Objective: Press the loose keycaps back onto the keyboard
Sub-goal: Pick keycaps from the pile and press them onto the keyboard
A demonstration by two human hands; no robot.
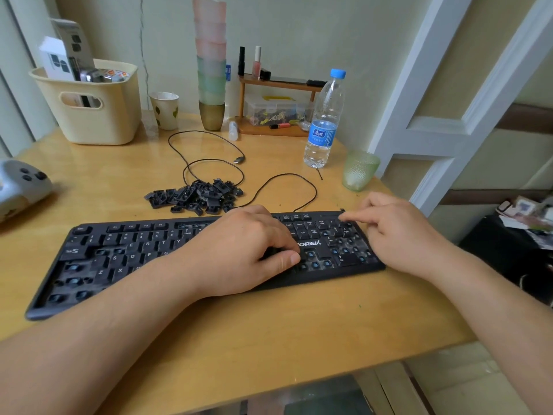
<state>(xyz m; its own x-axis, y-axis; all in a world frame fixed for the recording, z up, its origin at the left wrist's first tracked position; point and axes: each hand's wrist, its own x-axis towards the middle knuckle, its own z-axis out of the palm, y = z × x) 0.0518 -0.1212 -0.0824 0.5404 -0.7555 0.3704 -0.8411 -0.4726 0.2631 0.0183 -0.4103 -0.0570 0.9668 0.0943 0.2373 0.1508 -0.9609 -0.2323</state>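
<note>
A black keyboard (125, 250) lies across the wooden table, with many bare sockets at its left end, around the arrow keys and on the number pad. Behind it sits a pile of loose black keycaps (194, 197). My left hand (239, 250) is over the keyboard's right-middle part, fingers and thumb curled down onto a keycap just left of the arrow-key area. That keycap is mostly hidden under the fingers. My right hand (398, 232) is at the number pad, its index finger stretched out and touching the top row, the other fingers loosely bent.
The keyboard's cable (209, 163) loops behind the pile. A water bottle (324, 121) and a green glass (359, 170) stand at the back right near the table's edge. At the back are a cream basket (92, 115), a paper cup (165, 110), stacked cups (211, 70) and a small shelf (278, 106).
</note>
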